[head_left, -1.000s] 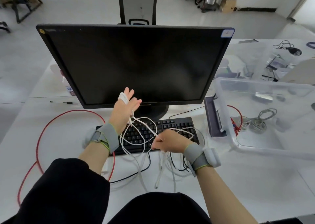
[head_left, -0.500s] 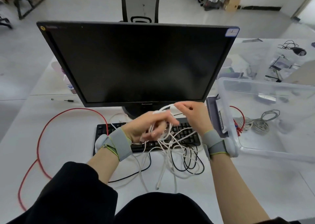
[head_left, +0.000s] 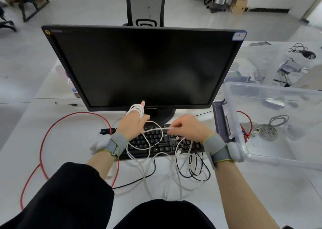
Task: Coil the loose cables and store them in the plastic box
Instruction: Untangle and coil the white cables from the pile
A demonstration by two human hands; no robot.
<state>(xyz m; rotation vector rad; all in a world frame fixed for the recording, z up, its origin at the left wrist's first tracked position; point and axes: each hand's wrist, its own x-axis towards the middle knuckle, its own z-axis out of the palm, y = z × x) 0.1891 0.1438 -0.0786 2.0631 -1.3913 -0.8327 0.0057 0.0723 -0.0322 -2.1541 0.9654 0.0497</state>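
A white cable (head_left: pixel 151 146) lies tangled over the keyboard and the desk in front of me. Several turns of it are wound round the raised fingers of my left hand (head_left: pixel 132 124), forming a small coil (head_left: pixel 136 109) just under the monitor. My right hand (head_left: pixel 188 127) pinches a stretch of the same cable and holds it taut towards my left hand. A thin black cable (head_left: pixel 196 169) is looped in the tangle. A red cable (head_left: pixel 52 129) curves over the left of the desk. The clear plastic box (head_left: pixel 230 106) stands at right with a coiled grey cable (head_left: pixel 270 127) inside.
A black monitor (head_left: pixel 144 66) stands directly behind my hands, and a black keyboard (head_left: pixel 167 146) lies under them. The box's purple lid (head_left: pixel 220 122) leans against its left wall. A second desk at the far right holds clutter. An office chair (head_left: pixel 145 7) stands behind the monitor.
My left hand has opened up and lifted, its fingers now raised with the coil round them. My right hand came down from near the monitor base and pulls a strand taut.
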